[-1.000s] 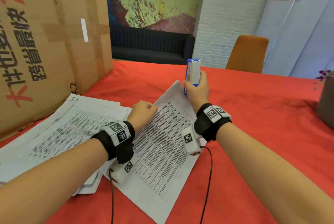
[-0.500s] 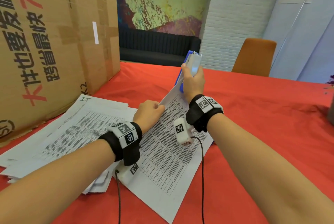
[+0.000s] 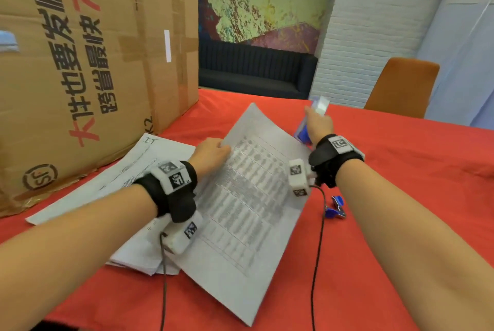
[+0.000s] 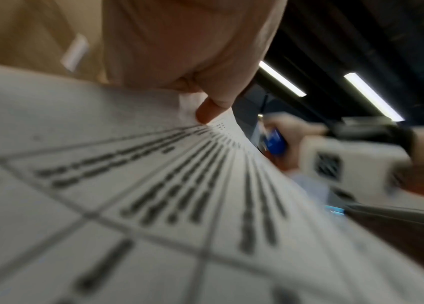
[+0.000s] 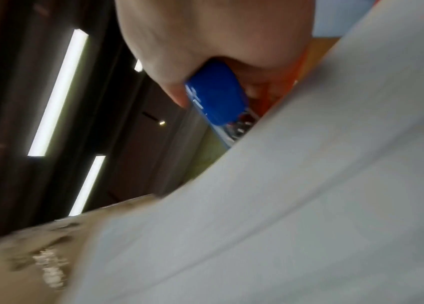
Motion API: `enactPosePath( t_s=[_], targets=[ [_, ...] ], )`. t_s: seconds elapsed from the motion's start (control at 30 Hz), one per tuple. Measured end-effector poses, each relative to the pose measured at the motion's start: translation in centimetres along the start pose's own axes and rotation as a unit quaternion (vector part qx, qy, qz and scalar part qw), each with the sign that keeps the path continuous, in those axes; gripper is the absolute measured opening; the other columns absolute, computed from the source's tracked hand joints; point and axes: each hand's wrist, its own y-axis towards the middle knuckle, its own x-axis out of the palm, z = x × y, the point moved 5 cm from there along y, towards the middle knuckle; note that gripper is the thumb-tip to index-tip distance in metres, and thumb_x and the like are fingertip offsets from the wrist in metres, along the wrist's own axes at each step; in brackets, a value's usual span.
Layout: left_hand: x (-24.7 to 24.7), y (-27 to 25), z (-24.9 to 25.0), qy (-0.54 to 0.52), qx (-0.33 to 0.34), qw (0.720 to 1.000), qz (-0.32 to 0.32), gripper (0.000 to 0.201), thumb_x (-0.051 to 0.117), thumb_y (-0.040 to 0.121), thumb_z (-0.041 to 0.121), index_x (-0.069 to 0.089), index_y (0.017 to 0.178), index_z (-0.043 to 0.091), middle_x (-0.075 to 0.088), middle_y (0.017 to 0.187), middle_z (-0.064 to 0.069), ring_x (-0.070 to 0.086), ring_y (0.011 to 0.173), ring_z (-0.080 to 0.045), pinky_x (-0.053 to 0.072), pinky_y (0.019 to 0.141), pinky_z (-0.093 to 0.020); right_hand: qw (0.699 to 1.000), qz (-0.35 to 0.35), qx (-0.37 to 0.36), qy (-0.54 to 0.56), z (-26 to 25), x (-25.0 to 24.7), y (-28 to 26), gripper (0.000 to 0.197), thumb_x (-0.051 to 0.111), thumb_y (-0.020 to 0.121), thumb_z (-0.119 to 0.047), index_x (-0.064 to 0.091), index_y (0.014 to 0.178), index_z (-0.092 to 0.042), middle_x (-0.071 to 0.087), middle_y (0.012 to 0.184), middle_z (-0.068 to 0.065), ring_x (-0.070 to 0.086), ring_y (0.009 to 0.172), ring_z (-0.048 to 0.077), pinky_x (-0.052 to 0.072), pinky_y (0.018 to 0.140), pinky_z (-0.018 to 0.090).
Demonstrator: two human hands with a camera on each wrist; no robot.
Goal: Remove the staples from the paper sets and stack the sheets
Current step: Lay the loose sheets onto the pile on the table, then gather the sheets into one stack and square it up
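Printed paper set (image 3: 248, 197) lies diagonally near counter's (image 3: 387, 223) near edge, far corner curled up. Left hand (image 3: 212, 152) pinches its left edge, thumb on top. Loose sheet stack (image 3: 112, 178) at left, beside cardboard box (image 3: 80, 63). Small blue staple remover (image 3: 337, 207) on bare red cloth at right. Right hand (image 3: 319, 123) grips blue-white stapler (image 3: 311, 119), blurred, partly hidden.

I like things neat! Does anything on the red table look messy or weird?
Yes. The paper pile by the cardboard box is fanned out unevenly, and the printed sheet that the left hand pinches curls up at its far corner.
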Motion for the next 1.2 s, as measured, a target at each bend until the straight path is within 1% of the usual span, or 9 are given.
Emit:
enactPosePath(
  t_s=[0.1,0.17,0.37,0.43,0.53,0.67,0.83,1.03,1.2],
  targets=[
    [-5.8,1.5,-2.2,0.048,-0.042,0.997,0.038,0.034,0.040,0.092,0.009,0.035,0.059,0.017,0.036,0.061,0.000,0.031,0.055,-0.016,0.022,0.052,-0.029,0.967,-0.132,0.101,-0.193,6.1,0.9,0.9,0.036,0.059,0.092,-0.027,0.063,0.110,0.004,0.066,0.084,0.011,0.063,0.075,0.018,0.047,0.065,0.026],
    [-8.8,2.5,-4.1,0.089,-0.079,0.992,0.030,0.033,0.039,0.093,0.011,0.038,0.060,0.015,0.040,0.064,-0.003,0.036,0.060,-0.019,0.024,0.054,-0.029,0.910,-0.188,0.091,-0.358,8.7,1.4,0.3,0.044,0.056,0.094,-0.026,0.055,0.125,0.005,0.062,0.115,0.016,0.061,0.107,0.025,0.046,0.085,0.031],
    [-13.8,3.9,-9.2,0.192,-0.148,0.970,0.000,0.027,0.040,0.097,0.018,0.061,0.099,0.002,0.058,0.095,-0.014,0.052,0.083,-0.027,0.035,0.071,-0.029,0.745,-0.168,-0.020,-0.645,7.8,3.0,-2.2,0.042,0.051,0.093,-0.028,0.054,0.129,-0.006,0.049,0.137,0.014,0.045,0.128,0.031,0.040,0.104,0.035],
    [-14.6,4.0,-10.6,0.250,-0.162,0.954,-0.032,0.021,0.041,0.097,0.014,0.058,0.098,0.003,0.060,0.104,-0.018,0.052,0.087,-0.028,0.037,0.074,-0.030,0.778,-0.127,-0.061,-0.612,5.7,4.8,-3.5,0.042,0.050,0.091,-0.027,0.053,0.127,-0.003,0.047,0.134,0.018,0.044,0.125,0.036,0.041,0.100,0.040],
    [-15.1,3.8,-13.6,0.324,-0.208,0.920,-0.075,0.019,0.043,0.097,0.012,0.058,0.107,0.004,0.059,0.107,-0.012,0.051,0.092,-0.027,0.040,0.075,-0.031,0.872,-0.304,0.003,-0.383,5.5,9.9,-8.0,0.039,0.051,0.095,-0.030,0.052,0.112,0.004,0.061,0.097,0.027,0.067,0.083,0.037,0.056,0.077,0.040],
    [-14.1,2.5,-16.1,0.363,-0.288,0.876,-0.133,0.051,0.034,0.102,0.039,0.044,0.134,0.001,0.049,0.135,-0.015,0.045,0.126,-0.029,0.037,0.098,-0.031,0.835,-0.455,0.265,-0.159,7.3,14.3,-14.6,0.053,0.053,0.097,-0.028,0.032,0.125,0.011,0.050,0.104,0.032,0.064,0.041,0.032,0.053,0.040,0.030],
    [-13.0,2.0,-17.4,0.286,-0.339,0.888,-0.124,0.065,0.024,0.101,0.048,0.024,0.147,0.002,0.022,0.156,-0.014,0.024,0.142,-0.028,0.022,0.113,-0.033,0.853,-0.441,0.255,-0.118,7.2,18.3,-15.3,0.058,0.058,0.093,-0.013,0.026,0.141,-0.003,0.039,0.129,0.031,0.061,0.089,0.048,0.054,0.039,0.042],
    [-13.6,2.7,-18.8,0.223,-0.353,0.905,-0.085,0.066,0.029,0.100,0.049,0.029,0.146,0.002,0.025,0.154,-0.016,0.026,0.141,-0.031,0.023,0.111,-0.037,0.836,-0.455,0.262,-0.162,5.9,18.9,-16.6,0.051,0.064,0.088,-0.008,0.032,0.125,0.002,0.049,0.097,0.027,0.062,0.051,0.037,0.054,0.041,0.043],
    [-14.9,3.2,-20.0,0.215,-0.346,0.910,-0.078,0.067,0.032,0.099,0.050,0.026,0.147,0.004,0.022,0.155,-0.015,0.022,0.143,-0.029,0.019,0.116,-0.037,0.852,-0.438,0.237,-0.162,5.7,17.9,-15.7,0.067,0.062,0.089,-0.003,0.024,0.145,-0.003,0.029,0.143,0.025,0.052,0.110,0.046,0.057,0.074,0.054]
  ],
)
